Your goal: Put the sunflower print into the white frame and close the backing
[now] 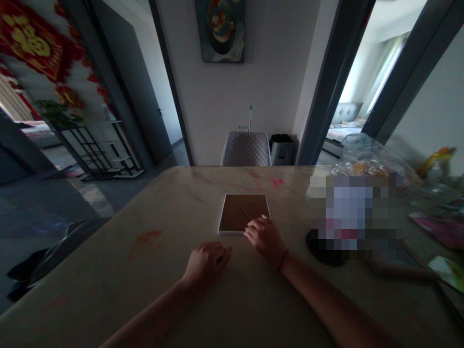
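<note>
The right hand [264,237] lies palm down with its fingers loosely spread, the fingertips resting on the lower right corner of a square board [235,213]. It does not grip the board. A thin dark cord [283,259] circles its wrist. The left hand [207,263] rests on the tabletop just below and left of the board, its fingers gently curled and holding nothing.

The board lies flat near the middle of the frame, with a smooth brown face and a white edge. A thin, pale stick [245,212] lies diagonally on that face, apart from the fingertips. Beneath it all is a pale, marble-veined table [108,285] with red and orange smears. To the right are a pixelated, unreadable object [357,212] and a crumpled clear plastic bag [373,157]. A quilted chair [246,150] stands beyond the table's far edge.
</note>
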The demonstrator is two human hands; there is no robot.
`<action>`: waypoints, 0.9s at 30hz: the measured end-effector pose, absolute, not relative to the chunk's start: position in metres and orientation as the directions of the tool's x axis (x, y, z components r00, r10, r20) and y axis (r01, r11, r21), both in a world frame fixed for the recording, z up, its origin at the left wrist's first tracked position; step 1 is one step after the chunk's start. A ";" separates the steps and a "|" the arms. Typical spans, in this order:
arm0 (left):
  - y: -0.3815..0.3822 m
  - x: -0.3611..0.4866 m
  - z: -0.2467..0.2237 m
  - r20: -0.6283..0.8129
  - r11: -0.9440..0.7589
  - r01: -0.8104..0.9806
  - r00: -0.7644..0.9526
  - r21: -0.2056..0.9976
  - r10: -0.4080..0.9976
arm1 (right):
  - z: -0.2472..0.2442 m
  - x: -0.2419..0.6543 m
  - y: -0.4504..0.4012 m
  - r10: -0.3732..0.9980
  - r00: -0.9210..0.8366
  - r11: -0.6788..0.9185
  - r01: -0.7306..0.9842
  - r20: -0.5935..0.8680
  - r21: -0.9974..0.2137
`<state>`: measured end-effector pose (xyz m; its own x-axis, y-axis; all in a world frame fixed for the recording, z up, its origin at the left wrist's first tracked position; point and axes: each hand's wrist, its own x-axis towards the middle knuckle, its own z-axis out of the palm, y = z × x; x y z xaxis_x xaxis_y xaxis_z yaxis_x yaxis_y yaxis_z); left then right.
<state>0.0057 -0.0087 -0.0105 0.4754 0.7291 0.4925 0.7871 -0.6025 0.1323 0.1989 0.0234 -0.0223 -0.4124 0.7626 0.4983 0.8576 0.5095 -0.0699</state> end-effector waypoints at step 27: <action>0.010 -0.005 -0.027 0.364 -0.418 0.793 0.266 0.444 0.892 | -0.025 0.228 0.054 0.886 0.415 0.270 -0.095 0.208 -0.958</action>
